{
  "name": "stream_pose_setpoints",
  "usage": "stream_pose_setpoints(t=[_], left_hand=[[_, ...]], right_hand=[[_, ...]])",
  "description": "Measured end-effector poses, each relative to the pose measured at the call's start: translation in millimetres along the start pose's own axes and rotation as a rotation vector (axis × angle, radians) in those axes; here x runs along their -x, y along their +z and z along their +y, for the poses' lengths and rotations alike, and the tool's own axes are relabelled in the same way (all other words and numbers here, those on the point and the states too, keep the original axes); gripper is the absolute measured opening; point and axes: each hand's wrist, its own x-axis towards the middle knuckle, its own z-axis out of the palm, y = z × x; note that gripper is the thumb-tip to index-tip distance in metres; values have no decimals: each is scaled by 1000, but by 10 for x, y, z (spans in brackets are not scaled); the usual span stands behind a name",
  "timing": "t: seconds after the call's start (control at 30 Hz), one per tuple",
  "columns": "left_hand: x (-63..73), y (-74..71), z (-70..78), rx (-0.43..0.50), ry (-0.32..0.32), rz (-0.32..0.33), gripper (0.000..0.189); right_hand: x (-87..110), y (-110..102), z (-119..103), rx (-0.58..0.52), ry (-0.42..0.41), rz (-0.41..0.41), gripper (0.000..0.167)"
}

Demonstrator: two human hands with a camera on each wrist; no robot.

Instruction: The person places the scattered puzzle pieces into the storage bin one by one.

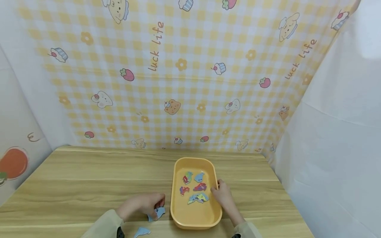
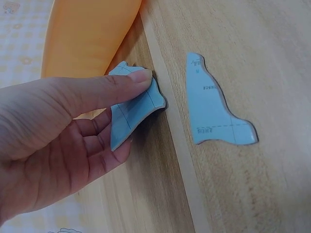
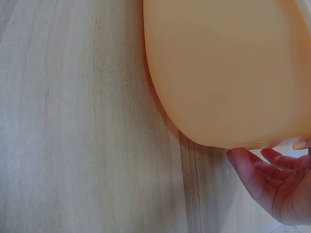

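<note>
My left hand (image 1: 148,203) pinches a light-blue puzzle piece (image 2: 133,99) between thumb and fingers, left of the yellow tray (image 1: 196,219). In the left wrist view the piece is tilted, its thin edge showing and the thumb lying over its face. A second light-blue piece (image 2: 214,109), with fine printed lines, lies flat on the table close by. My right hand (image 1: 223,195) grips the tray's right side, thumb at the rim and fingers against the outer wall (image 3: 228,87). Inside the tray lie several colourful pieces, among them a red and purple one (image 1: 200,187) and a blue and yellow one (image 1: 198,198).
The wood-grain table (image 1: 113,168) extends around the tray on both sides. Behind it hangs a yellow checked cloth (image 1: 190,86) with cartoon prints, and a white sheet (image 1: 333,148) borders the right side.
</note>
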Motion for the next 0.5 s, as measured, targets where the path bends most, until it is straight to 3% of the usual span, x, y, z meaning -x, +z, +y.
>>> stream_pose_setpoints(t=[0.3,0.5], left_hand=[[15,-10,-1,-10,-2,-11,36],[11,-4,-42,11,31,-13,35]], right_hand=[[2,-5,-5,13,0,2,26],[3,-6,-12,10,5,-1,26]])
